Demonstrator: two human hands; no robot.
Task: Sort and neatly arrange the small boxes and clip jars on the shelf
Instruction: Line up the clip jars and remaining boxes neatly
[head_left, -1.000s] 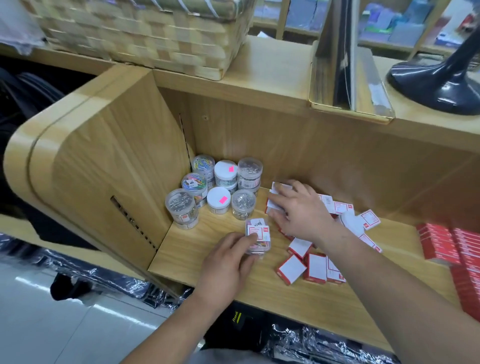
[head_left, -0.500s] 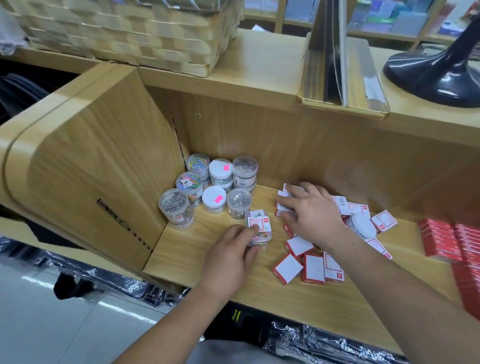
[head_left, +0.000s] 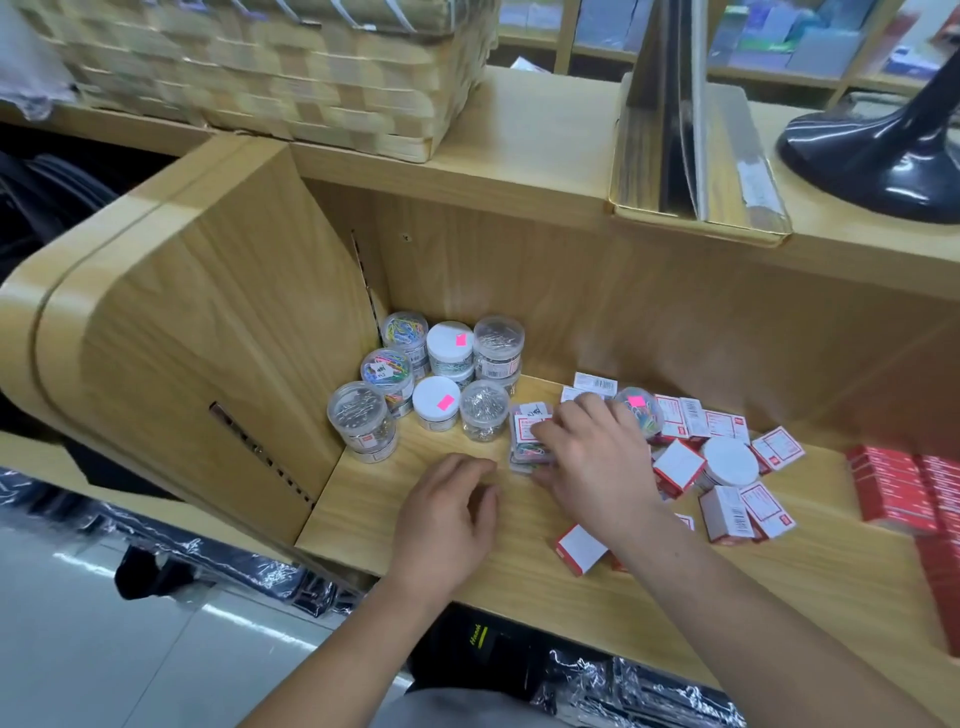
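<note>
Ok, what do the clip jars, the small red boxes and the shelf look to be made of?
The clip jars look like glossy clear plastic: clips show through walls and lids; some lids are opaque white. The small boxes look like matte printed card, with crisp folded edges. The shelf shows light wood grain, possibly laminate or veneer.

Stationery shop, price-stickered clip jars (head_left: 442, 410), stacked red boxes (head_left: 893, 493), stocked background shelves (head_left: 779, 47)
</note>
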